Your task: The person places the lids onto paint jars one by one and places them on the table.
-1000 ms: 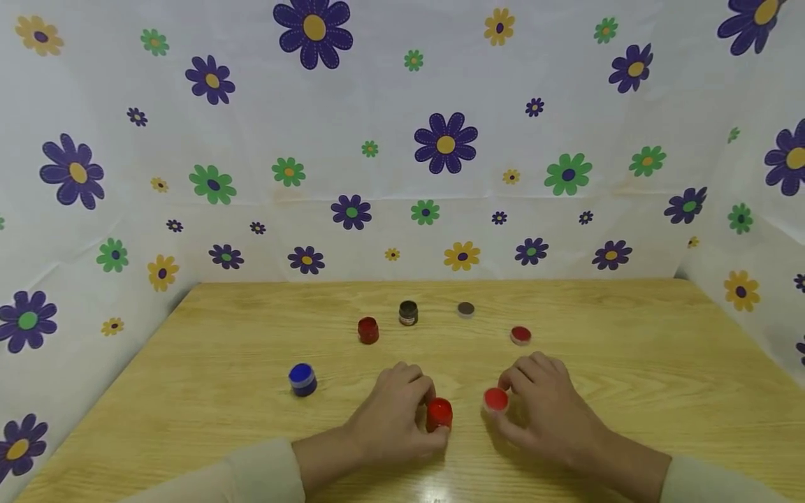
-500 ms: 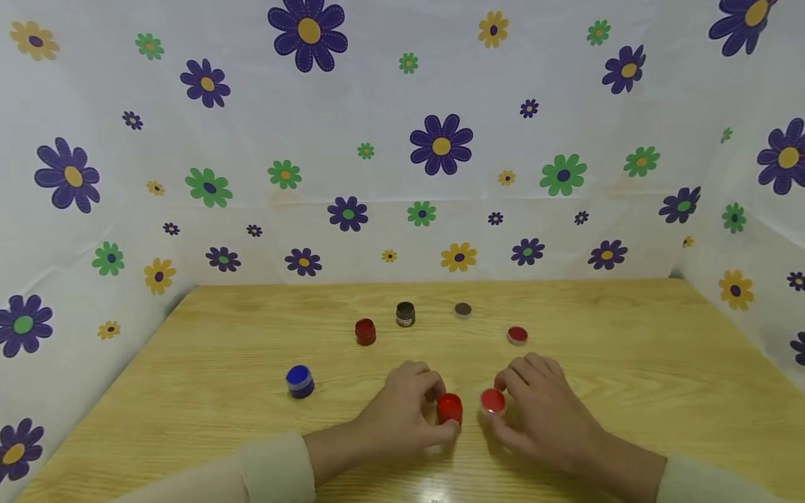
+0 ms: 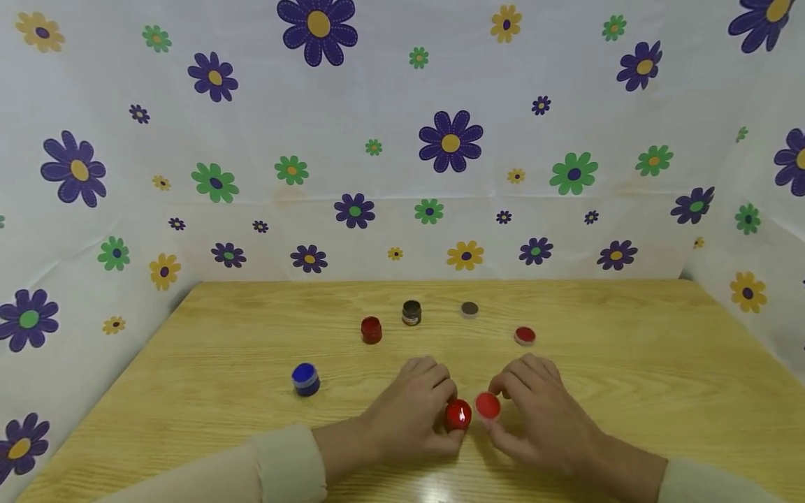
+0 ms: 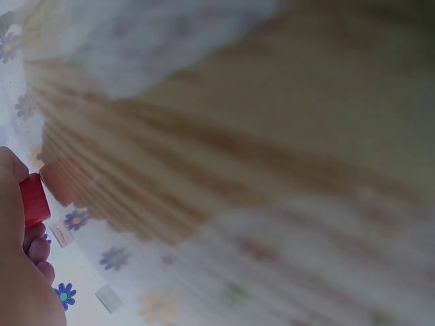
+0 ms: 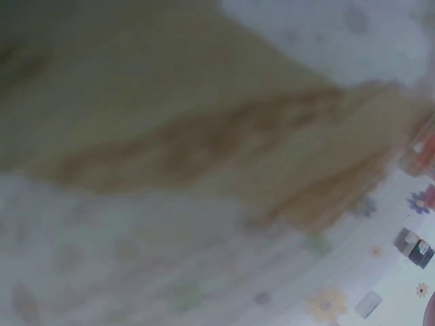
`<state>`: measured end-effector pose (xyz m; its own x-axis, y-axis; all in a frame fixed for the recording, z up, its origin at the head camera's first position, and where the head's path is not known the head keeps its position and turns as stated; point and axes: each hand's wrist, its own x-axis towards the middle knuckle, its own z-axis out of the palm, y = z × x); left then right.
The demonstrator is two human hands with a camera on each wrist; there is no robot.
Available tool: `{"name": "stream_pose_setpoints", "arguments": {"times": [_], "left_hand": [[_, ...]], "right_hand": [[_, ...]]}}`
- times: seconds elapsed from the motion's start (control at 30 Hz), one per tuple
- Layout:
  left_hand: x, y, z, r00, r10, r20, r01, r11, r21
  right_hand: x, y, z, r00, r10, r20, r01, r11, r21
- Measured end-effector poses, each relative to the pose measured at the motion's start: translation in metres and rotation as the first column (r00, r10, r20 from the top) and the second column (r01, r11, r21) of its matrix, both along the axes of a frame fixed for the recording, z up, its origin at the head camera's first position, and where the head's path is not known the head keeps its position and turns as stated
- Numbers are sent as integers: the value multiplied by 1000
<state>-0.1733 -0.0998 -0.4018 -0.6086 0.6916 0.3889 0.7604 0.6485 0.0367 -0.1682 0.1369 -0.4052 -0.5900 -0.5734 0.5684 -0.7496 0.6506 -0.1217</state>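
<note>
My left hand (image 3: 415, 412) grips a small uncapped paint jar (image 3: 458, 416) of bright red paint between thumb and fingers. Its glossy mouth faces up toward the head camera. Close by on the right, my right hand (image 3: 544, 416) pinches a round red-topped lid (image 3: 487, 406) by its rim. Only a narrow gap separates jar and lid. The left wrist view catches the red jar (image 4: 35, 199) at its left edge. Most of both wrist views is blurred, and the right hand's grip is barely visible there.
Behind the hands stand an open dark red jar (image 3: 371, 330) and an open black jar (image 3: 411, 313). A grey lid (image 3: 469, 309) and a dark red lid (image 3: 525, 335) lie farther right. A blue capped jar (image 3: 305, 379) sits left on the wooden table (image 3: 189, 419). Flowered cloth (image 3: 352, 140) surrounds the table.
My left hand has carried the red jar rightward, and its mouth now faces the camera more. The lid in my right hand has shifted slightly left, narrowing the gap.
</note>
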Motion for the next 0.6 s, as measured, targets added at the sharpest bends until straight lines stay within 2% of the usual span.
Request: {"name": "stream_pose_setpoints", "arguments": {"times": [0.1, 0.23, 0.47, 0.6], "left_hand": [[0, 1, -1, 1000, 0, -2, 0, 1000, -7], [1, 2, -1, 999, -14, -44, 13, 1000, -12], [3, 4, -1, 993, -49, -106, 48, 999, -15], [3, 7, -1, 991, -65, -119, 64, 998, -13]], "right_hand": [[1, -1, -1, 999, 36, -2, -36, 999, -7], [1, -4, 1, 997, 73, -4, -73, 997, -3], [3, -8, -2, 986, 134, -95, -137, 990, -22], [3, -8, -2, 984, 136, -116, -139, 990, -19]]}}
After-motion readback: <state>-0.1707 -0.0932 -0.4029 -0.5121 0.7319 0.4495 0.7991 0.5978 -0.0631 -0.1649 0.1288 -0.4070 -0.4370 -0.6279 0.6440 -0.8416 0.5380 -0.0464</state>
